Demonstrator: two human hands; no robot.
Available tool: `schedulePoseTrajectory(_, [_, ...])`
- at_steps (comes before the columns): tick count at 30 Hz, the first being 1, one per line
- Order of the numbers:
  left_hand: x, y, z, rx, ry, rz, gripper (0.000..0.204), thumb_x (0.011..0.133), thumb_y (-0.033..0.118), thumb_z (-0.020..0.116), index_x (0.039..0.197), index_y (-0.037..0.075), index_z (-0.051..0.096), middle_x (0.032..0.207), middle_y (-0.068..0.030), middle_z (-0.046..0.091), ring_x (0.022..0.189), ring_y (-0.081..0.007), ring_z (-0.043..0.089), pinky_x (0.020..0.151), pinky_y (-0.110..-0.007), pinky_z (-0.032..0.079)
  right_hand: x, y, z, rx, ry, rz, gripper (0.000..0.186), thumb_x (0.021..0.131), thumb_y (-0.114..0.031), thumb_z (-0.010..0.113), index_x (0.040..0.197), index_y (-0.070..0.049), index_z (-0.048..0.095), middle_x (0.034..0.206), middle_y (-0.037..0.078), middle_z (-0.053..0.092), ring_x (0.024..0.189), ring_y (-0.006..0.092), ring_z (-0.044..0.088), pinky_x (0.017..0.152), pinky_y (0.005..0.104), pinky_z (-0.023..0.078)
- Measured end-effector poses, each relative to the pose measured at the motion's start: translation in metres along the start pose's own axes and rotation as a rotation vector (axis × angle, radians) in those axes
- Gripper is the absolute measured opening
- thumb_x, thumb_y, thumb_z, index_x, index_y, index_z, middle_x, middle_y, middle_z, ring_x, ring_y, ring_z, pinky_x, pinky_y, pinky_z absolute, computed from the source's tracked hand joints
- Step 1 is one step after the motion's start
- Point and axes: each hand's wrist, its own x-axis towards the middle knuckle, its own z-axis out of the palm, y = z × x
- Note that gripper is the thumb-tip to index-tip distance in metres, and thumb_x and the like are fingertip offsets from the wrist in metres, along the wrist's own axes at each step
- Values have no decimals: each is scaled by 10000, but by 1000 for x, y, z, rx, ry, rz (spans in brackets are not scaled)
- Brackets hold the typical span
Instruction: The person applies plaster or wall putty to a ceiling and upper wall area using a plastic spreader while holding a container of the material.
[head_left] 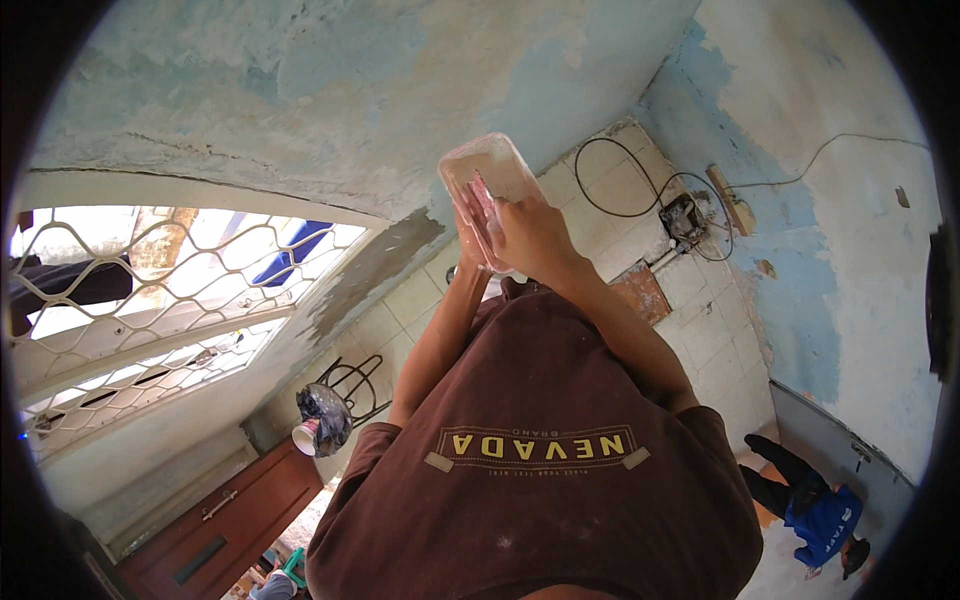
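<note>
A shallow, rounded plastic container (515, 160), whitish with pink smears, is held up in front of my chest near the wall. My left hand (467, 240) grips its near left side, partly hidden behind the container. My right hand (535, 232) is closed at the container's right side, fingers reaching over its opening. From those fingers a flat, pink-smeared scraper (481, 200) extends into the container. Its handle is hidden by my hand, and pink paste covers much of it.
Patchy blue-white walls (380, 80) surround a tiled floor (700, 340). At left is a grilled window (160, 270); below it, a stool (365, 385) bears a dark plastic bag (325, 415). Black cable (610, 140) loops at right. A person in blue (825, 520) is at lower right.
</note>
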Motion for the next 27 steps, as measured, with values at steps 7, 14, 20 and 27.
schedulePoseTrajectory(7, [-3, 5, 25, 130, -11, 92, 578, 1060, 534, 358, 1475, 141, 443, 1392, -82, 564, 1231, -254, 580, 1051, -433, 491, 9, 4, 6, -11, 20, 7, 203, 885, -186, 603, 891, 15, 628, 704, 230, 654, 651, 415, 671, 607, 497, 545])
schedulePoseTrajectory(14, [-7, 11, 29, 182, -6, 104, 583, 1060, 514, 368, 1506, 141, 394, 1412, -84, 545, 1245, -264, 567, 1055, -438, 484, 7, -5, -9, -28, 42, -32, 212, 883, -189, 595, 871, 19, 637, 690, 242, 646, 654, 412, 675, 613, 491, 553])
schedulePoseTrajectory(20, [6, 6, 1, -248, -181, -17, 564, 1073, 416, 423, 1547, 131, 311, 1427, -102, 512, 1246, -259, 563, 1041, -429, 503, 10, 4, -6, -44, 4, 6, 217, 887, -197, 597, 859, 11, 651, 706, 240, 654, 656, 409, 676, 623, 491, 555])
schedulePoseTrajectory(27, [3, 10, 25, -140, -31, -52, 616, 1045, 567, 351, 1449, 118, 473, 1375, -106, 579, 1224, -283, 593, 1044, -453, 505, 7, 7, -23, -102, 7, 38, 173, 841, -157, 644, 851, 15, 654, 716, 234, 664, 675, 393, 690, 623, 490, 554])
